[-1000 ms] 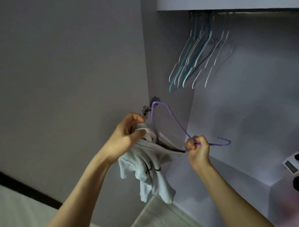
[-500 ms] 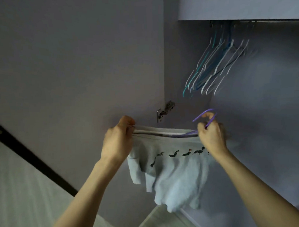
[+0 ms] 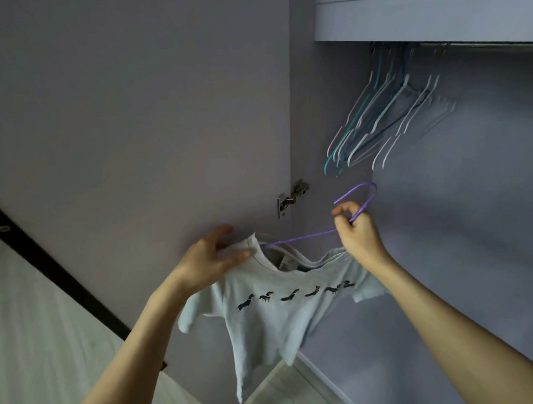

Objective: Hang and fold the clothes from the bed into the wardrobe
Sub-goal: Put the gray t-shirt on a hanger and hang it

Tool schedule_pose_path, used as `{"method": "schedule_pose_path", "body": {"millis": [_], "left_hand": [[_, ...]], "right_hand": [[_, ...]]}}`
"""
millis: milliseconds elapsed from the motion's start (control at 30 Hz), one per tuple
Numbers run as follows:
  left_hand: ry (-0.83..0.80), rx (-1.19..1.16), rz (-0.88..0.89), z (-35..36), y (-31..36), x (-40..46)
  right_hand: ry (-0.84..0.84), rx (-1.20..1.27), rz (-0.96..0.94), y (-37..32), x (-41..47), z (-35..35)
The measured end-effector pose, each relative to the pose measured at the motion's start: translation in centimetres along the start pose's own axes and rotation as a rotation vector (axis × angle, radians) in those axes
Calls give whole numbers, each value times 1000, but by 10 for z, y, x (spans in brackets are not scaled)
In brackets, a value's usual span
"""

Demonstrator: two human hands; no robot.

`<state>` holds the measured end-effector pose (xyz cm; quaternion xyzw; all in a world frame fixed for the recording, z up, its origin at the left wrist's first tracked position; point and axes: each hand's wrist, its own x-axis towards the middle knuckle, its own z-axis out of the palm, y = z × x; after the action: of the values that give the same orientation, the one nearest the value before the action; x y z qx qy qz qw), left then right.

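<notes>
A small pale blue T-shirt [image 3: 273, 314] with a row of dark dog prints hangs on a purple wire hanger [image 3: 303, 237] in front of the open wardrobe. My right hand [image 3: 356, 234] grips the hanger just below its hook, which points up toward the rail. My left hand [image 3: 211, 259] holds the shirt's left shoulder by the collar, thumb and fingers loosely spread on the cloth. The hanger's far arm is hidden inside the shirt.
Several empty teal and white hangers [image 3: 378, 126] hang bunched on the rail [image 3: 478, 43] under the wardrobe's top shelf [image 3: 428, 17]. The open door [image 3: 133, 116] with its metal hinge [image 3: 292, 196] stands at the left. Pale floorboards [image 3: 36, 334] lie below.
The shirt has spread out on the hanger and its collar now sags open. My right hand has turned the hook upward; my left hand has loosened from a tight grip on the collar.
</notes>
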<state>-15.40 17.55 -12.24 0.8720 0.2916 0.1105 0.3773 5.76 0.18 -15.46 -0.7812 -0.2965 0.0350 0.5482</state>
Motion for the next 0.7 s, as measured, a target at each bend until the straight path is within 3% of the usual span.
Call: {"method": "schedule_pose_path", "body": {"millis": [67,167,367,567,700], "left_hand": [[24,115,38,4,-6,-2],[48,64,94,9,-10,-3],[-40,179,175,39,0,-5],[22,235,247,61,8,-2],[183,196,212,66,9,2]], "right_hand": [[5,-48,-7,3,-1,-2],[-13,-112,-12,8,-1,-10],[-110,-259,-56,-2,-4,-5],[-52,-259,-127,-6,-5,-8],[-69,-76,-141,-1,-12,-27]]}}
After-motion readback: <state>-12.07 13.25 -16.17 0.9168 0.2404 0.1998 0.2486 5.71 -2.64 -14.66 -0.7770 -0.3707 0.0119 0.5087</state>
